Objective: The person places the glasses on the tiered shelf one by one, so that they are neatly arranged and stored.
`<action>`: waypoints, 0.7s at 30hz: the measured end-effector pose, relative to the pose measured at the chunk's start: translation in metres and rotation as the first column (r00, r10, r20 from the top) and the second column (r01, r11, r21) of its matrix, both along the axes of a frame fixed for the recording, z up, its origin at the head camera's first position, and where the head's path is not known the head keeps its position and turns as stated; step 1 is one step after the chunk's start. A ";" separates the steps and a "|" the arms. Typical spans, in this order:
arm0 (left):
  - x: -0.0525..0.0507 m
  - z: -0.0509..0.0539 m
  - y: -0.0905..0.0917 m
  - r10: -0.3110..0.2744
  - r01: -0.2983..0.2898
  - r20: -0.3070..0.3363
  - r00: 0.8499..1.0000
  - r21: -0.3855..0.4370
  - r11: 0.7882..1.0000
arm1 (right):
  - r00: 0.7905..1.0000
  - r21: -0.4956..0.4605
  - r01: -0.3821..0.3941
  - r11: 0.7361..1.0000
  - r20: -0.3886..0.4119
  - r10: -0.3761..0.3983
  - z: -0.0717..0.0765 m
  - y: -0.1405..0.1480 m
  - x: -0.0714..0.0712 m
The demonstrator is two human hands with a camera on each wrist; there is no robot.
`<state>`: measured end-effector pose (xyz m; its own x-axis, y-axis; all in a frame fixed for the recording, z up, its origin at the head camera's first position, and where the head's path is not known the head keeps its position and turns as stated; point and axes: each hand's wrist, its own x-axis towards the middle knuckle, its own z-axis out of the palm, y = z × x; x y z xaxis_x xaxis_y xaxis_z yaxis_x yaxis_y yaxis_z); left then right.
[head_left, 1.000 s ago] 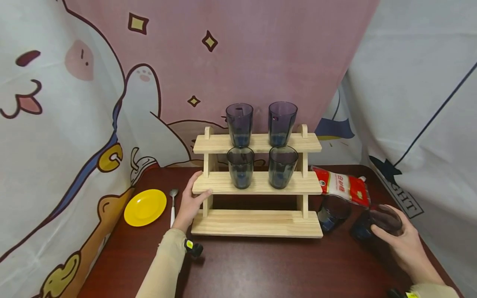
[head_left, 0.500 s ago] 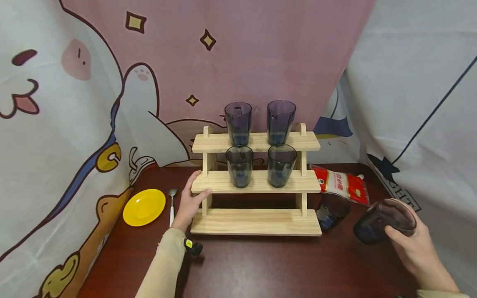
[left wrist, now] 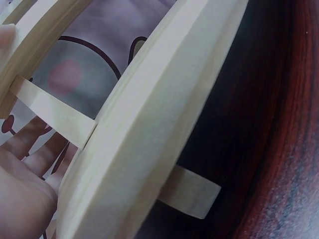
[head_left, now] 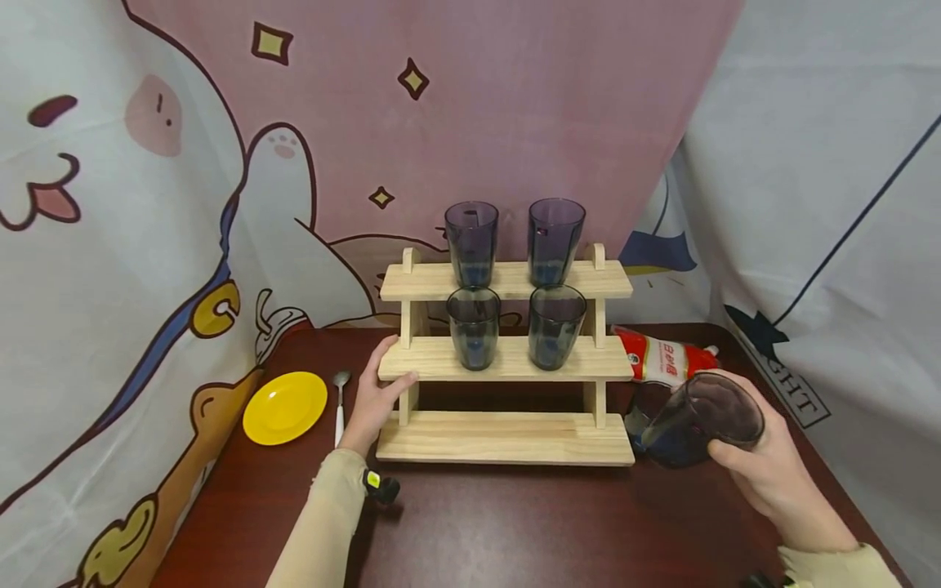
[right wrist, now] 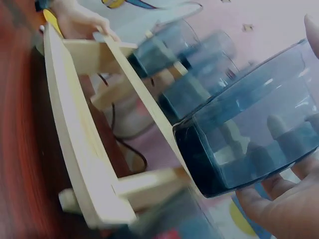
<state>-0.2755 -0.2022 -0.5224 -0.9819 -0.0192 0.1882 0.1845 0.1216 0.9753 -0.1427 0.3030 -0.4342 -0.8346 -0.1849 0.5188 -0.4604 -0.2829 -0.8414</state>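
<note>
My left hand grips the left end of the wooden stand's middle shelf, thumb in front; the left wrist view shows its fingers behind the wood. At the right, my right hand holds a dark tinted drinking glass near its rim, tilted with its base towards the stand. In the right wrist view this glass is beside the shelves. Partly hidden behind it is another glass by the stand's right end. Two purple glasses stand upright on the top shelf, two greyish glasses on the middle one.
A red and white bag lies behind the held glass, at the stand's right. On the left of the dark red table are a yellow plate and a white-handled spoon. Printed cloth hangs around the back and sides.
My right hand has raised its glass off the table, first shifting right, then swinging left towards the stand in front of the other glass. My left hand keeps its grip on the shelf.
</note>
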 end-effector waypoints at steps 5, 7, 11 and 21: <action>0.000 0.002 0.000 0.001 -0.001 0.009 1.000 -0.002 1.000 | 0.999 0.131 0.012 0.991 0.040 -0.017 0.009 -0.030 -0.011; 0.000 0.002 0.000 0.000 0.000 0.009 1.000 -0.003 1.000 | 0.997 0.185 0.015 0.983 0.066 -0.028 0.011 -0.043 -0.015; 0.000 0.001 0.000 -0.003 0.003 -0.002 1.000 -0.007 1.000 | 0.997 0.225 -0.024 0.974 0.082 0.005 0.011 -0.067 -0.026; -0.001 0.000 -0.001 -0.011 0.011 -0.001 1.000 0.002 1.000 | 0.985 0.294 -0.098 0.951 0.166 0.050 -0.003 -0.122 -0.047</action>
<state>-0.2761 -0.2033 -0.5226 -0.9818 -0.0088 0.1896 0.1872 0.1181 0.9752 -0.1899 0.1811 -0.4371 -0.8784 -0.3758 0.2953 -0.3049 -0.0350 -0.9517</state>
